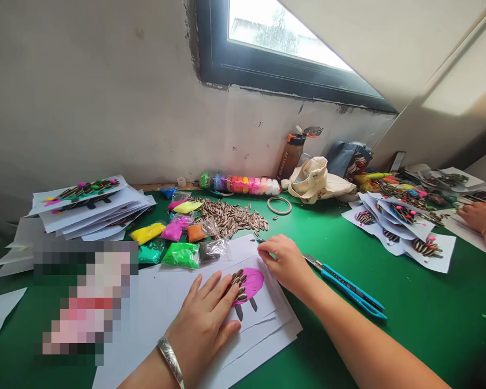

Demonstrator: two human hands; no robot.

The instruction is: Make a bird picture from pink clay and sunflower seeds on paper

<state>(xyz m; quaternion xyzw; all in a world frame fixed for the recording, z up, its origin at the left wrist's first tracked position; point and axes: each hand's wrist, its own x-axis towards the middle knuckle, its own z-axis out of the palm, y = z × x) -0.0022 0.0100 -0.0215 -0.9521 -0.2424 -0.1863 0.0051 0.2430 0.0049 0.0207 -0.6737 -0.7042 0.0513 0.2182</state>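
My left hand, a silver bangle on its wrist, lies flat with fingers stretched on a stack of white paper. Its fingertips touch striped sunflower seeds set in rows on a flattened pink clay shape. Two short dark clay strips sit below that shape. Beyond the paper's top edge my right hand is closed in a pinch; what its fingertips hold is hidden. A small dark seed-like piece shows right beside them. The loose seed pile lies farther back.
A blue utility knife lies right of my right forearm. Bagged coloured clay sits behind the paper. Finished seed pictures are stacked at left and right. A tape ring and bottle stand behind; another person's hand rests far right.
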